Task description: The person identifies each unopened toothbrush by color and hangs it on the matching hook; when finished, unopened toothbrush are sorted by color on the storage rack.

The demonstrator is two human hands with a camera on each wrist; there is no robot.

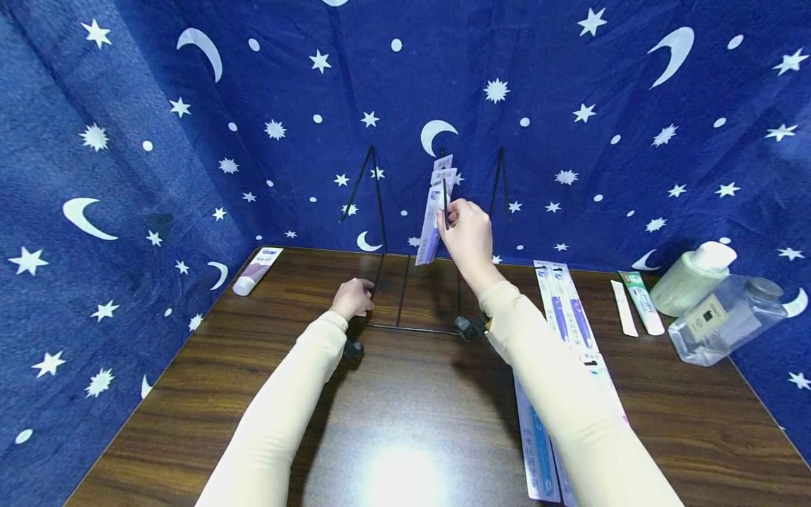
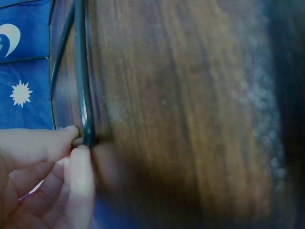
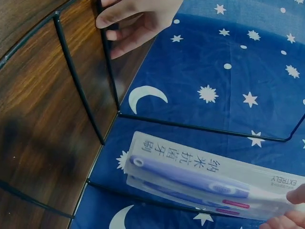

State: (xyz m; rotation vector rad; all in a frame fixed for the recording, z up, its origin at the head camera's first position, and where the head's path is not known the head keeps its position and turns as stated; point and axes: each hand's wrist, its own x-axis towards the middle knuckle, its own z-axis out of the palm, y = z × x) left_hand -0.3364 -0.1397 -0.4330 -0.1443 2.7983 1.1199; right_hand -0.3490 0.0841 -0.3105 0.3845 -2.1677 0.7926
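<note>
A black wire display rack (image 1: 405,329) stands on the table against the curtain, with prongs jutting forward at its top. My left hand (image 1: 353,299) pinches the rack's left base wire between thumb and fingers; the left wrist view shows the wire (image 2: 85,95) right at the fingertips. My right hand (image 1: 467,232) is raised to the middle prong and pinches the edge of a packaged toothbrush (image 3: 190,176). Two such packages, purple-handled in clear-and-white packs, overlap there and hang tilted. The lower part of the right hand's grip is hidden in the right wrist view.
More packaged toothbrushes (image 1: 573,310) lie in rows on the table at right, partly under my right forearm. Farther right are a white strip (image 1: 624,308), a green-and-white tube (image 1: 642,303), a pale green bottle (image 1: 681,285) and a clear bottle (image 1: 728,320). A purple-and-white tube (image 1: 258,270) lies back left.
</note>
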